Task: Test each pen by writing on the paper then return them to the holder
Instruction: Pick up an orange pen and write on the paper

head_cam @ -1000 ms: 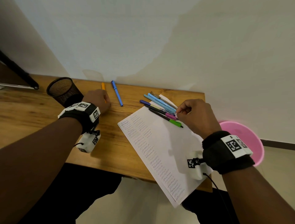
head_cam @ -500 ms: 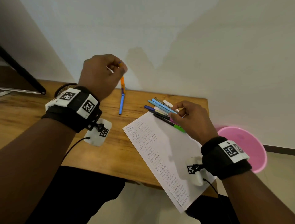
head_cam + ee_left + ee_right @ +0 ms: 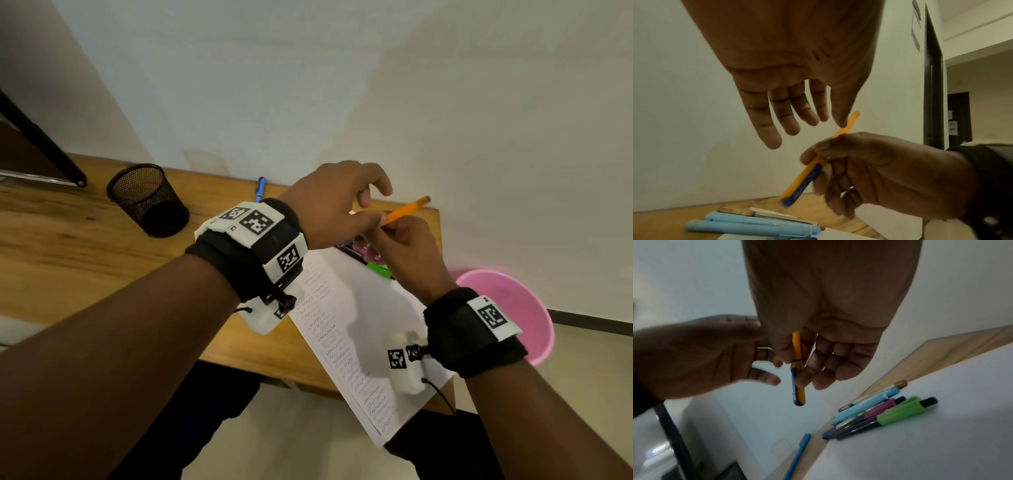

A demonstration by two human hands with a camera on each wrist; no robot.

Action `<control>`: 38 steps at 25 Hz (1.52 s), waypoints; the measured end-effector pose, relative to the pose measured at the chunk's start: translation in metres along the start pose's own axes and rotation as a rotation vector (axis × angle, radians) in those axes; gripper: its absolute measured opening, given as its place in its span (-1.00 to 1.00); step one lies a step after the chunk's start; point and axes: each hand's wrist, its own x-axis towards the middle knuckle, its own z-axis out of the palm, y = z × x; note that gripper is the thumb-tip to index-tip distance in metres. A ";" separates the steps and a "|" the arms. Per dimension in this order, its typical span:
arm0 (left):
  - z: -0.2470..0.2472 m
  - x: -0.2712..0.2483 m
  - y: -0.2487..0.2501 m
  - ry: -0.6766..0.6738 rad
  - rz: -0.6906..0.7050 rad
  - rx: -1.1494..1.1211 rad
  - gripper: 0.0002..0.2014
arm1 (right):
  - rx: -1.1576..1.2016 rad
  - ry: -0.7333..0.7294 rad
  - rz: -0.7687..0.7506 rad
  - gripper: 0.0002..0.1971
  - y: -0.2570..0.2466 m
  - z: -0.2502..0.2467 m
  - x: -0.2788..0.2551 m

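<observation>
An orange pen point(image 3: 407, 207) with a blue cap point(image 3: 805, 180) is held above the pile of pens, and my right hand point(image 3: 404, 253) grips it in curled fingers point(image 3: 803, 376). My left hand point(image 3: 335, 202) hovers just left of it with fingers point(image 3: 774, 123) straight and spread; its thumb tip lies beside the pen's bare end. The white paper point(image 3: 346, 325), covered with scribble lines, lies under both wrists. The black mesh holder point(image 3: 147, 198) stands at the back left and looks empty.
Several pens point(image 3: 879, 412), light blue, purple, magenta and green, lie at the paper's far corner. A blue pen point(image 3: 260, 188) lies apart by the wall. A pink bin point(image 3: 513, 308) sits on the floor right of the wooden desk point(image 3: 68, 246).
My left hand lifted the orange pen off the desk, carried it right and passed it to my right hand, then let go. My right hand left the pen pile and took it.
</observation>
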 end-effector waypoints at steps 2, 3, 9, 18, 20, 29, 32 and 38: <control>-0.002 0.003 -0.007 -0.039 -0.033 0.067 -0.81 | 0.177 0.067 0.052 -0.79 0.000 -0.008 0.000; -0.002 0.004 -0.009 -0.063 -0.064 0.089 -0.80 | 0.257 0.083 0.073 -0.79 -0.001 -0.011 0.000; 0.007 0.014 -0.004 -0.205 -0.153 0.132 -0.82 | 0.515 0.080 0.120 -0.85 0.001 -0.021 -0.001; 0.009 0.012 0.003 -0.261 -0.152 0.165 -0.85 | 0.532 0.097 0.113 -0.93 -0.001 -0.028 -0.010; 0.006 0.012 0.004 -0.275 -0.146 0.163 -0.86 | 0.532 0.090 0.120 -0.90 -0.002 -0.026 -0.011; -0.003 -0.003 -0.011 -0.338 -0.158 0.138 -0.85 | 0.522 0.014 0.175 -0.89 -0.005 -0.014 -0.010; -0.007 -0.009 -0.023 -0.355 -0.163 0.130 -0.83 | 0.517 -0.024 0.185 -0.92 -0.005 -0.005 -0.006; -0.017 -0.014 -0.038 -0.352 -0.210 0.132 -0.80 | 0.554 -0.052 0.199 -0.91 -0.010 0.008 -0.001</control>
